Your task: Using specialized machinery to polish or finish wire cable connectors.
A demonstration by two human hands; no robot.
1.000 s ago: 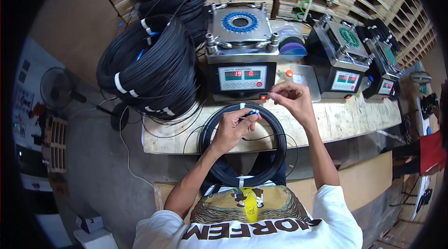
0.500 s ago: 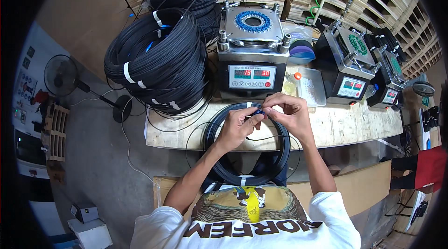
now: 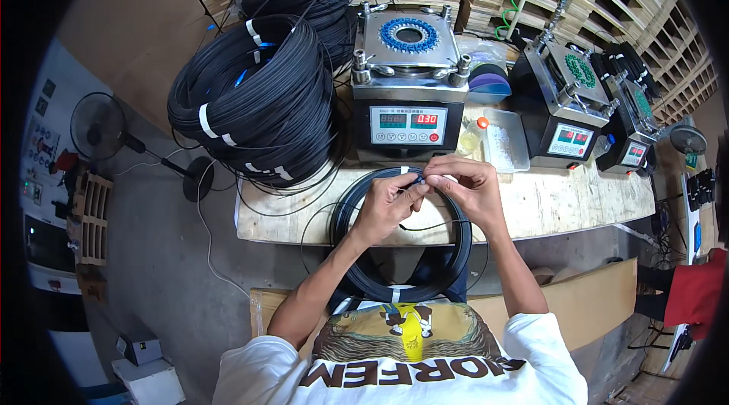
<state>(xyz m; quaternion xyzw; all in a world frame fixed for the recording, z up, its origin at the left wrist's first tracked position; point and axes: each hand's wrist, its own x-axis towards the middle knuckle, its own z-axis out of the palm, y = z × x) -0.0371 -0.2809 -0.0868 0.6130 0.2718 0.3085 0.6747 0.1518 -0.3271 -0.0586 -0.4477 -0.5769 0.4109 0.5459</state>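
From here I see the blue connector (image 3: 420,179) at the fingertips of the left hand (image 3: 382,209), pinched by it above the black coil (image 3: 463,244), which overhangs the desk (image 3: 550,200). The right hand (image 3: 471,189) meets it from the right, fingertips narrowed together; what they grip, I can't tell.

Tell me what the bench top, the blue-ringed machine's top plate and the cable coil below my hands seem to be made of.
Bench top: pale, matte wood, perhaps plywood, from its blotchy, unpainted-looking surface. Top plate: smooth, grey metal, possibly steel, from its soft sheen. Cable coil: black, slightly glossy jacket, probably plastic, from the highlights along its smooth turns; the core is hidden.
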